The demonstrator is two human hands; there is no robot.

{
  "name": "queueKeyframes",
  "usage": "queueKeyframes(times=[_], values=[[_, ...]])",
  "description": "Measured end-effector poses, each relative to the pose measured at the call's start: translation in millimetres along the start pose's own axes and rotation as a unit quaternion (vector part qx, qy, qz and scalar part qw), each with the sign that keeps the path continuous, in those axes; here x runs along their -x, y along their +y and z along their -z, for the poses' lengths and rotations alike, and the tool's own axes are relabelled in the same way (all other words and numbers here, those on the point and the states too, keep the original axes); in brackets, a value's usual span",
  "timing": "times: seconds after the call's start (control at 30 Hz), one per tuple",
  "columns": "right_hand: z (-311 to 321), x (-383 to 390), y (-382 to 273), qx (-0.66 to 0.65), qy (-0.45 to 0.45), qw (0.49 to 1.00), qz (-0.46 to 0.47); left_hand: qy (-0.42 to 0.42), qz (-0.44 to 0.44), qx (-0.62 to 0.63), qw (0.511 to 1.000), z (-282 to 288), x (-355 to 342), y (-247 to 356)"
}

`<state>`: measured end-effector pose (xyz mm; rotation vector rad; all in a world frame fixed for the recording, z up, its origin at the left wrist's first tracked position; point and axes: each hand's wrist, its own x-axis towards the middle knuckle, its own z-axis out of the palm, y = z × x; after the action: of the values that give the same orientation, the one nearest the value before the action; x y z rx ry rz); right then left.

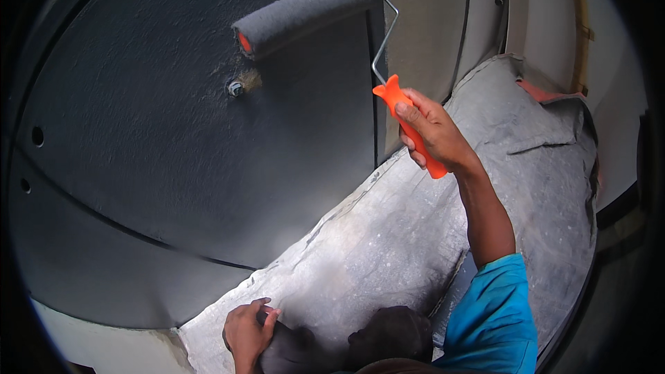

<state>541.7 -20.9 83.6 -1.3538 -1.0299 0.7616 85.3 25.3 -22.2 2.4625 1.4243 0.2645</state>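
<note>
My right hand (422,128) grips the orange handle of a paint roller (305,14). Its bent wire frame runs up to a dark grey fluffy sleeve with an orange end, held at a large dark grey painted wall panel (173,138), above a protruding metal bolt (236,88) with a bare patch beside it. Whether the sleeve touches the surface I cannot tell. Low in view, my left hand (246,332) holds nothing visible, its fingers apart and loosely curled beside my dark-clothed legs (388,336).
A crumpled silvery sheet (526,187) covers the surface along the panel's foot and to the right. Lighter wall (422,14) and a wooden strip (580,21) stand at the upper right. A pale ledge (104,343) is at the lower left; two holes (37,136) pierce the panel.
</note>
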Motion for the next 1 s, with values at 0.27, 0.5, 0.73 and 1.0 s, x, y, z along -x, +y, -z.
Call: queueKeyframes(times=[0.27,0.5,0.73,1.0], values=[[-8,-32,-63,-0.02,0.033,0.997,0.071,0.001,-0.002,-0.027,1.0,-6,-9,3],[-5,3,16,-0.046,-0.005,0.999,-0.011,0.014,-0.021,-0.012,1.0,-4,-2,-4],[-5,10,22,-0.022,-0.007,1.0,-0.016,0.004,-0.009,-0.007,1.0,-2,-4,-2],[10,-33,-57,0.008,0.002,0.998,0.068,0.009,-0.01,-0.009,1.0,-4,-4,1]])
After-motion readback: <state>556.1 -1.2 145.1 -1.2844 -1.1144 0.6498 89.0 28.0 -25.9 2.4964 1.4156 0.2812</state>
